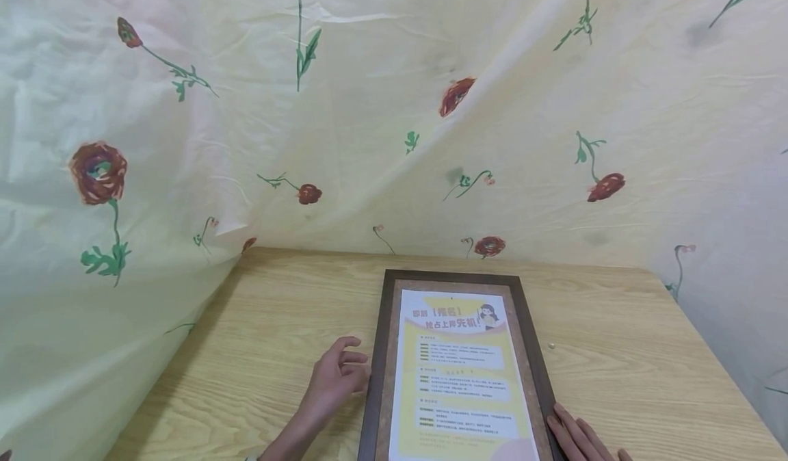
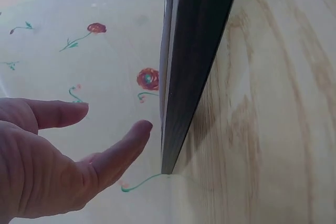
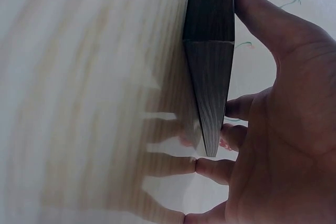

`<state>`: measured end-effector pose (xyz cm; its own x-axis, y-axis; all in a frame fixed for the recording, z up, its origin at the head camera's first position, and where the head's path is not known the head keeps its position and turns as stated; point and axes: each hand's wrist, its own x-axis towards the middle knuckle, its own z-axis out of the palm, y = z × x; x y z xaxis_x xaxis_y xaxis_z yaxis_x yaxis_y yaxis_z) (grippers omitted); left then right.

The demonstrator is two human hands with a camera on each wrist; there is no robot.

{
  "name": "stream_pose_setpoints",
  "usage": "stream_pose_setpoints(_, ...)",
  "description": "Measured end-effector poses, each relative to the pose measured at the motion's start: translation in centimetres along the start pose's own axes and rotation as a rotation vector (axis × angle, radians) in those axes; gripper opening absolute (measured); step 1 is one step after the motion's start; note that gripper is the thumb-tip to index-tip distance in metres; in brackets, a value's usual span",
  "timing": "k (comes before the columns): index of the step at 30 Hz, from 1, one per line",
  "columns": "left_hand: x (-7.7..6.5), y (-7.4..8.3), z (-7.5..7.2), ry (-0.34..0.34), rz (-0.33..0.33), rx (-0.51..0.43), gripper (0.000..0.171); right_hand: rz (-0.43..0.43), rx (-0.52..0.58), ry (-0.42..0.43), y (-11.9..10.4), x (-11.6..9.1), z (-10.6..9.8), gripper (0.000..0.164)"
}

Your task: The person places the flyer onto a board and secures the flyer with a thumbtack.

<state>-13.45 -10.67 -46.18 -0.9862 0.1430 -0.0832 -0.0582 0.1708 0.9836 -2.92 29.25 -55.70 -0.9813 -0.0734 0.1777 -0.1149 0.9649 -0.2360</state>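
Note:
A dark brown picture frame (image 1: 452, 277) lies on the wooden table, its brown backing board (image 1: 386, 406) facing up. On that board is a yellow and white printed sheet (image 1: 462, 379) with a cartoon figure at its upper right. My left hand (image 1: 337, 375) hovers by the frame's left side, fingers loosely bent; the left wrist view shows thumb and finger apart from the frame's side (image 2: 194, 51). Against the lower right side rests my right hand (image 1: 581, 437). In the right wrist view its thumb touches the frame (image 3: 210, 19) and some fingertips meet the table.
The pale wooden table (image 1: 289, 297) extends on both sides of the frame. A small round whitish thing (image 1: 551, 345) lies to its right. Behind and at the sides hangs a cream cloth (image 1: 369, 105) printed with red flowers.

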Motion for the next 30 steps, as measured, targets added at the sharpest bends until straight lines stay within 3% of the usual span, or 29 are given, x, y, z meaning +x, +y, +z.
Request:
stream_pose_setpoints(7, -0.7, -0.2, 0.0, -0.028, 0.062, 0.172, 0.057, 0.002, -0.007, -0.004, 0.0, 0.0, 0.0, 0.087)
stream_pose_setpoints(14, -1.7, -0.7, 0.0, -0.135, 0.154, 0.345, 0.062, -0.004, -0.005, 0.006, 0.1, 0.0, 0.0, 0.087)
stream_pose_setpoints(22, -2.7, -0.5, 0.4, -0.245, 0.090, 0.432, 0.077, -0.015, -0.006, 0.011, 0.2, 0.0, 0.0, 0.086)
stream_pose_setpoints(26, -3.0, -0.7, 0.8, -0.265, 0.070, 0.501, 0.083, -0.019, -0.008, 0.011, 0.3, 0.1, 0.0, 0.085)
stream_pose_setpoints(30, -3.5, -0.8, 1.3, -0.277, 0.042, 0.508, 0.086, -0.020, -0.010, 0.012, 0.4, 0.1, 0.1, 0.085)
